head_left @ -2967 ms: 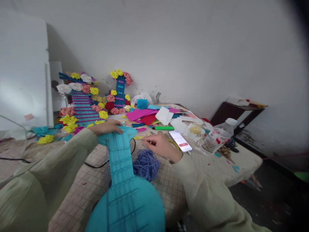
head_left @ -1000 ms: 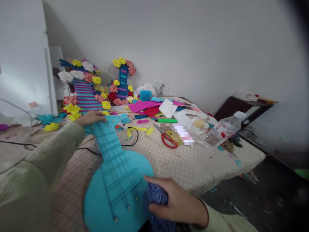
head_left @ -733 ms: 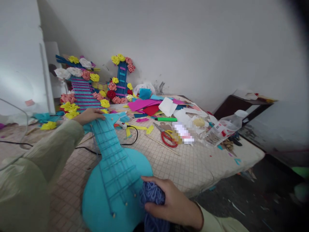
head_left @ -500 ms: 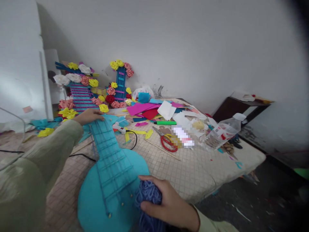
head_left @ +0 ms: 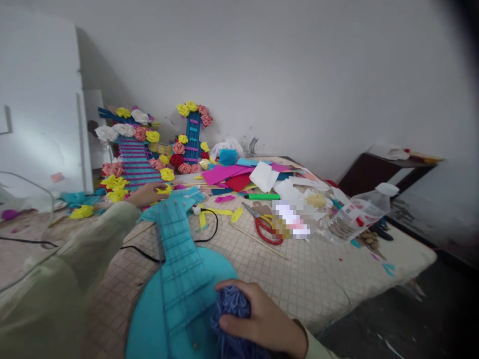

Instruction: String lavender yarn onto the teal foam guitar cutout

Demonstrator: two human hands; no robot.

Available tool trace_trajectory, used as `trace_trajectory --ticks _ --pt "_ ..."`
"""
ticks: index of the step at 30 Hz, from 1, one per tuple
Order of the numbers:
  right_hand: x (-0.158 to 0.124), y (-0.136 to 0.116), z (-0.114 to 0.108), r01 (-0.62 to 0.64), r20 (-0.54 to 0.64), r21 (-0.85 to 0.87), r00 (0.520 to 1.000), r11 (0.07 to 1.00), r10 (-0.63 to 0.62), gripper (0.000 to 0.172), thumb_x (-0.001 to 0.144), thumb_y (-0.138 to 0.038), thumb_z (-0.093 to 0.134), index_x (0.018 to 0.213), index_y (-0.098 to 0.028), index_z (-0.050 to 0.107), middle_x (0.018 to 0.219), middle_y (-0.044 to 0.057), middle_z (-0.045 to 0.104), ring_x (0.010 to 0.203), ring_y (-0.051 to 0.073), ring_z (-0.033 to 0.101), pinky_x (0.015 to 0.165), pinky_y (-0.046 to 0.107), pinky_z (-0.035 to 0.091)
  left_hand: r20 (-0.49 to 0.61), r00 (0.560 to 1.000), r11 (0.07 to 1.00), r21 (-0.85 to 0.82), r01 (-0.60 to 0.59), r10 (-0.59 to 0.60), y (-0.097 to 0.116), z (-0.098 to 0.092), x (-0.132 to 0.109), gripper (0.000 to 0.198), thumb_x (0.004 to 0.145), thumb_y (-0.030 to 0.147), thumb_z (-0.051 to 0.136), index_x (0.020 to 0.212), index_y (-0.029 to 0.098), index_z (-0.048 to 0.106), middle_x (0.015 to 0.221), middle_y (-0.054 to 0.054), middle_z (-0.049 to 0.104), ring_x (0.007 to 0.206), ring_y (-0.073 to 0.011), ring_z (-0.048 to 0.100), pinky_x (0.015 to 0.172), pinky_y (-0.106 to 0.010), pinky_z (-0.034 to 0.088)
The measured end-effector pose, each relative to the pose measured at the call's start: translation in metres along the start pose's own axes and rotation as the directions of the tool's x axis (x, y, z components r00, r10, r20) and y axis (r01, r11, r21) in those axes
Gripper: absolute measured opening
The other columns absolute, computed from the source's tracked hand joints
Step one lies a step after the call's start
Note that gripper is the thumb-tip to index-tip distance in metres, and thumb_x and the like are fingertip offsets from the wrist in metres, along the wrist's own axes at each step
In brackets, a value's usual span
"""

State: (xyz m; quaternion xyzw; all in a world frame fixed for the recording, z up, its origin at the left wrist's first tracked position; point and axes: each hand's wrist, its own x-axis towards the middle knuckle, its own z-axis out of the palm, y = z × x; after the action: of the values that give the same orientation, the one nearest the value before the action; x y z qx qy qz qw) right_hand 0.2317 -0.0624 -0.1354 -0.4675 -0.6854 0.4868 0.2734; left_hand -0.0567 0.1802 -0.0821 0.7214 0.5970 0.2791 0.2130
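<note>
A turquoise guitar-shaped cutout (head_left: pixel 220 264) lies in front of me, with dark blue yarn strung along and across its neck and body. My right hand (head_left: pixel 265 319) is wrapped around a bundle of blue yarn (head_left: pixel 234 304) over the cutout's lower right part. Stretched out past the head of the cutout, my left hand (head_left: pixel 147 194) has its fingers closed about a yellow paper flower (head_left: pixel 164 190), partly covered by the fingers. A pale device with a black cord (head_left: pixel 196 210) lies beside the neck, mostly hidden by it.
Two flower-trimmed guitar shapes (head_left: pixel 138 159) lean at the back. Coloured paper (head_left: pixel 224 173), a green marker (head_left: pixel 264 197), red-handled scissors (head_left: pixel 267 232) and a thin stick (head_left: pixel 258 240) lie right of the neck. A clear plastic bottle (head_left: pixel 359 212) lies tilted near the right edge.
My left hand has come off the cutout's head to the yellow flower beside it. The cutout's head now covers more of the pale device. My right hand keeps its grip; the view has shifted slightly.
</note>
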Motion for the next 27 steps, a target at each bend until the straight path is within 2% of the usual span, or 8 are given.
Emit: trace_trajectory --ticks 3,5,9,12,16,20,25,27 --pt "-0.001 0.003 -0.001 -0.028 0.018 0.009 0.999 1.0 0.028 0.048 0.067 -0.04 0.068 0.111 -0.025 0.058 0.086 0.001 0.06 0.076 0.017 0.055 0.07 0.028 0.045 0.022 0.992 0.992 0.017 -0.124 0.124 0.024 0.003 -0.03 0.032 0.082 0.033 0.054 0.108 0.015 0.054 0.115 -0.007 0.056 0.103 -0.0264 0.054 0.086 -0.047 0.045" --pt "-0.002 0.005 -0.002 -0.036 0.026 0.025 0.999 0.999 0.036 0.048 0.067 -0.04 0.068 0.111 -0.025 0.058 0.084 0.001 0.06 0.075 0.017 0.055 0.069 0.028 0.045 0.1 0.966 0.971 -0.025 -0.238 0.239 0.049 0.019 -0.062 0.027 0.085 0.033 0.049 0.105 0.016 0.056 0.109 -0.008 0.06 0.103 -0.0232 0.054 0.089 -0.045 0.043" --pt "-0.004 0.003 -0.005 -0.002 0.009 0.034 1.0 0.999 0.002 0.046 0.068 -0.039 0.068 0.11 -0.024 0.059 0.089 0.002 0.062 0.078 0.018 0.056 0.069 0.028 0.046 0.373 0.8 0.882 -0.193 -0.429 0.47 0.094 0.066 -0.13 0.02 0.083 0.031 0.049 0.098 0.027 0.062 0.101 -0.001 0.067 0.096 -0.0188 0.059 0.086 -0.032 0.045" --pt "-0.003 -0.003 -0.013 0.062 -0.021 0.065 0.998 0.996 -0.061 0.044 0.069 -0.035 0.068 0.11 -0.022 0.058 0.098 0.003 0.063 0.088 0.02 0.057 0.076 0.03 0.047 0.409 0.756 0.859 -0.255 -0.444 0.512 0.108 0.09 -0.155 0.024 0.086 0.026 0.042 0.091 0.024 0.064 0.087 -0.003 0.069 0.085 -0.0188 0.061 0.079 -0.031 0.046" --pt "0.003 -0.016 -0.039 0.162 -0.077 0.056 0.985 0.985 -0.157 0.04 0.073 -0.03 0.065 0.11 -0.021 0.056 0.104 0.003 0.062 0.098 0.02 0.056 0.088 0.032 0.043 0.351 0.799 0.864 -0.319 -0.389 0.489 0.104 0.097 -0.152 0.026 0.086 0.029 0.041 0.073 0.021 0.062 0.069 -0.001 0.063 0.068 -0.0163 0.059 0.064 -0.028 0.045" --pt "0.018 -0.028 -0.065 0.278 -0.076 -0.172 0.953 0.945 -0.294 0.041 0.07 -0.018 0.065 0.11 -0.022 0.055 0.108 0.004 0.058 0.102 0.019 0.053 0.093 0.033 0.04 0.232 0.882 0.875 -0.373 -0.308 0.409 0.095 0.101 -0.148 0.028 0.085 0.037 0.043 0.068 0.022 0.059 0.065 -0.001 0.061 0.063 -0.0166 0.056 0.058 -0.028 0.044" --pt "0.054 -0.041 -0.077 0.293 -0.094 -0.621 0.893 0.727 -0.44 0.058 0.063 0.001 0.049 0.115 -0.024 0.052 0.122 0.006 0.048 0.116 0.023 0.041 0.099 0.043 0.03 0.069 0.956 0.886 -0.399 -0.237 0.286 0.088 0.107 -0.15 0.025 0.083 0.039 0.045 0.071 0.024 0.061 0.069 -0.002 0.062 0.065 -0.0193 0.055 0.059 -0.032 0.043" --pt "0.073 -0.045 -0.08 0.316 -0.08 -0.691 0.861 0.65 -0.503 0.061 0.063 0.003 0.045 0.118 -0.024 0.051 0.124 0.006 0.046 0.119 0.023 0.037 0.101 0.044 0.027 0.023 0.97 0.885 -0.415 -0.212 0.243 0.085 0.109 -0.148 0.024 0.082 0.04 0.046 0.07 0.025 0.059 0.068 -0.001 0.06 0.065 -0.0192 0.054 0.059 -0.032 0.042"
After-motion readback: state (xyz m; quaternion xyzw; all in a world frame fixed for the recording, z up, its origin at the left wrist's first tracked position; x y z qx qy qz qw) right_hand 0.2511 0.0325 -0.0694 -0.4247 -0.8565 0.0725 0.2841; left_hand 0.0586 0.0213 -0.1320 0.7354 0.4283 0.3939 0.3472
